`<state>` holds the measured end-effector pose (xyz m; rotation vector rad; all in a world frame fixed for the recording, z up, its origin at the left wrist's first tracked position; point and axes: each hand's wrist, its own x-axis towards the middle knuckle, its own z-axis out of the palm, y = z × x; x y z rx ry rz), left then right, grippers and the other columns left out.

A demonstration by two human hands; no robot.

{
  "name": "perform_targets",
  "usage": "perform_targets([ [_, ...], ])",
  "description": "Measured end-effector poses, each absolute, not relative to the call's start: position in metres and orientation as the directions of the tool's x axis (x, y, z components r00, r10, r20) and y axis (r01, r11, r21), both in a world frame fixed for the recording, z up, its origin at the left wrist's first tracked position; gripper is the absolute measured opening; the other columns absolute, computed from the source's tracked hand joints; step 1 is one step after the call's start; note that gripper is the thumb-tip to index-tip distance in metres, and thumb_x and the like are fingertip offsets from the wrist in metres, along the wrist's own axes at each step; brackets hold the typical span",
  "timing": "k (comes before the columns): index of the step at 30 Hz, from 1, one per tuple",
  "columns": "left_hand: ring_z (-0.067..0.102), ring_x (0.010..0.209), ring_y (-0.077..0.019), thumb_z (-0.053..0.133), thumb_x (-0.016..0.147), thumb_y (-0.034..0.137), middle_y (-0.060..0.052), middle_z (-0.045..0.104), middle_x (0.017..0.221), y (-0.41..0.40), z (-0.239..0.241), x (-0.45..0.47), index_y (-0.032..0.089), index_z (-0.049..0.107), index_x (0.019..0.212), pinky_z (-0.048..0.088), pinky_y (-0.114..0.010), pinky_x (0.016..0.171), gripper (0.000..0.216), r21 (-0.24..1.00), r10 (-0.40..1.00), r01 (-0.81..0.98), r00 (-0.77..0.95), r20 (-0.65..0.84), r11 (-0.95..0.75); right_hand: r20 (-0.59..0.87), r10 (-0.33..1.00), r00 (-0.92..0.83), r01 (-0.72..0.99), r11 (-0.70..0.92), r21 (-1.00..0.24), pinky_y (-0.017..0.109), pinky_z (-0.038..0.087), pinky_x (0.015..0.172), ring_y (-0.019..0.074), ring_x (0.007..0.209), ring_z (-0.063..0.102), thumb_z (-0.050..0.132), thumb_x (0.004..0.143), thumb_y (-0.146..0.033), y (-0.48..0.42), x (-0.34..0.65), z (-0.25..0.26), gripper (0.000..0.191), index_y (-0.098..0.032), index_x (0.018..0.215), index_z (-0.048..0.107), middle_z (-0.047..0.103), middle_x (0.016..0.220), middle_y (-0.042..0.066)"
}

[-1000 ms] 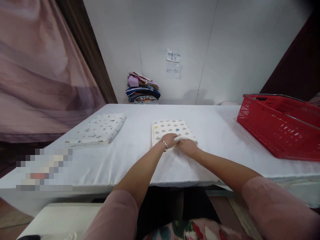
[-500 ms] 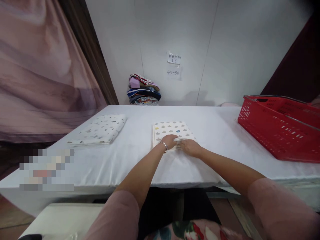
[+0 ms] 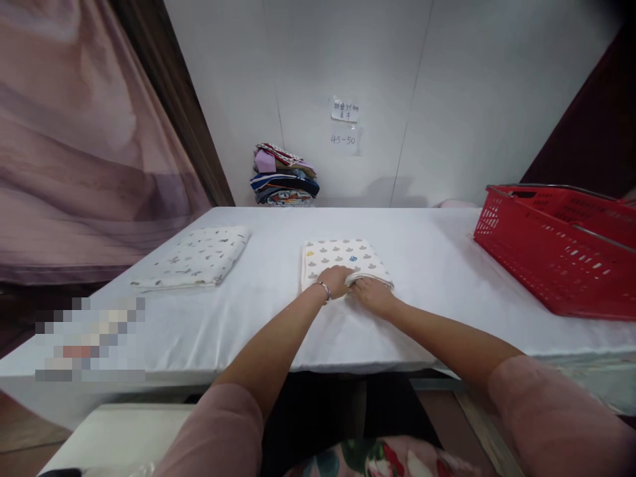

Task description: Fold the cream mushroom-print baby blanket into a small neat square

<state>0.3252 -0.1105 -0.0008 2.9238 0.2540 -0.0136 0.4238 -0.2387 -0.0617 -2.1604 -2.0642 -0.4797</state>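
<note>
A folded white cloth (image 3: 342, 255) with a grey print, one yellow motif and one blue one, lies on the table in front of me. My left hand (image 3: 336, 281), a bracelet at its wrist, grips the cloth's near edge with curled fingers. Close to its right, my right hand (image 3: 373, 295) has its fingers tucked under the raised near edge, which curves up over them. The fingertips of the right hand are partly hidden by the fabric. Another folded white cloth (image 3: 199, 255) with small dark prints lies farther left, touched by neither hand.
A white-covered table (image 3: 278, 324) spans the view. On the right stands a red plastic basket (image 3: 561, 258). Against the wall is a stack of folded fabrics (image 3: 284, 182). Paper signs (image 3: 344, 139) hang above. A blurred patch (image 3: 92, 338) hides something at the front left.
The near edge of the cloth now bulges up and round over my right fingers, which have slid a little left and farther in beneath it. My left hand stays at the edge.
</note>
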Motion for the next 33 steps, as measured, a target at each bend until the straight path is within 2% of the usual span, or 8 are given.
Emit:
perform_targets([
  [2,0.059,0.091,-0.0188,0.051,0.072,0.016,0.000,0.064,0.100,-0.110,-0.001,0.325,0.027,0.059,0.095,0.047,-0.027,0.075,0.027,0.210,0.164,0.167,0.986,-0.031,-0.963,0.276,0.961,0.021,0.987,-0.064,0.148,0.036,0.043,0.076,0.0221,0.086,0.056,0.040,0.086,-0.012,-0.234,0.421,-0.060,0.023,-0.009,0.094,0.062,0.062,0.090,0.012],
  [8,0.057,0.099,-0.0191,0.049,0.075,0.016,-0.001,0.062,0.107,-0.113,0.001,0.322,0.027,0.059,0.101,0.045,-0.028,0.083,0.030,0.187,0.168,0.172,0.985,-0.035,-0.967,0.286,0.957,0.058,0.995,-0.032,-0.092,0.029,0.043,0.076,0.0154,0.080,0.056,0.031,0.092,-0.020,-0.243,0.425,-0.045,0.030,-0.015,0.085,0.059,0.063,0.085,0.005],
  [13,0.055,0.103,-0.0187,0.046,0.074,0.011,0.000,0.062,0.110,-0.113,0.000,0.318,0.026,0.058,0.103,0.044,-0.028,0.085,0.035,0.184,0.170,0.172,0.985,-0.030,-0.968,0.317,0.946,0.073,0.983,-0.014,-0.184,0.030,0.043,0.078,0.0149,0.081,0.055,0.033,0.092,-0.022,-0.253,0.427,-0.043,0.027,-0.018,0.080,0.057,0.063,0.085,0.003],
  [17,0.057,0.099,-0.0180,0.047,0.072,0.011,0.001,0.063,0.107,-0.112,-0.003,0.316,0.028,0.058,0.103,0.044,-0.027,0.084,0.037,0.207,0.153,0.151,0.988,-0.005,-0.967,0.314,0.945,0.091,0.983,-0.034,-0.183,0.030,0.042,0.077,0.0151,0.080,0.054,0.033,0.092,-0.021,-0.252,0.422,-0.045,0.027,-0.018,0.080,0.058,0.062,0.083,0.003],
  [22,0.056,0.100,-0.0190,0.048,0.072,0.013,0.000,0.062,0.108,-0.115,-0.004,0.313,0.027,0.058,0.102,0.044,-0.028,0.083,0.035,0.196,0.138,0.137,0.990,-0.009,-0.971,0.328,0.943,0.058,0.994,-0.025,-0.104,0.033,0.040,0.081,0.0166,0.084,0.054,0.031,0.093,-0.024,-0.254,0.418,-0.052,0.029,-0.017,0.086,0.059,0.062,0.088,0.005],
  [27,0.054,0.102,-0.0199,0.049,0.071,0.011,-0.003,0.061,0.108,-0.116,-0.009,0.312,0.024,0.057,0.101,0.043,-0.030,0.086,0.034,0.136,0.132,0.129,0.991,0.015,-0.982,0.339,0.940,0.036,0.998,-0.017,-0.060,0.032,0.040,0.080,0.0167,0.084,0.054,0.030,0.095,-0.024,-0.259,0.417,-0.055,0.032,-0.018,0.087,0.060,0.062,0.086,0.004],
  [30,0.051,0.107,-0.0213,0.048,0.071,0.009,-0.004,0.058,0.114,-0.115,-0.012,0.313,0.025,0.054,0.111,0.041,-0.032,0.088,0.043,0.080,0.136,0.134,0.990,0.020,-0.988,0.342,0.938,0.058,0.997,-0.038,-0.062,0.032,0.041,0.080,0.0169,0.083,0.054,0.030,0.094,-0.025,-0.260,0.416,-0.056,0.033,-0.018,0.085,0.061,0.063,0.086,0.005],
  [33,0.046,0.114,-0.0229,0.048,0.072,0.008,-0.005,0.052,0.124,-0.114,-0.013,0.312,0.026,0.043,0.124,0.039,-0.037,0.091,0.056,0.063,0.166,0.166,0.986,-0.006,-0.984,0.361,0.930,0.074,0.994,-0.041,-0.098,0.033,0.041,0.083,0.0170,0.088,0.055,0.035,0.093,-0.026,-0.263,0.417,-0.058,0.028,-0.019,0.092,0.063,0.064,0.093,0.005],
])
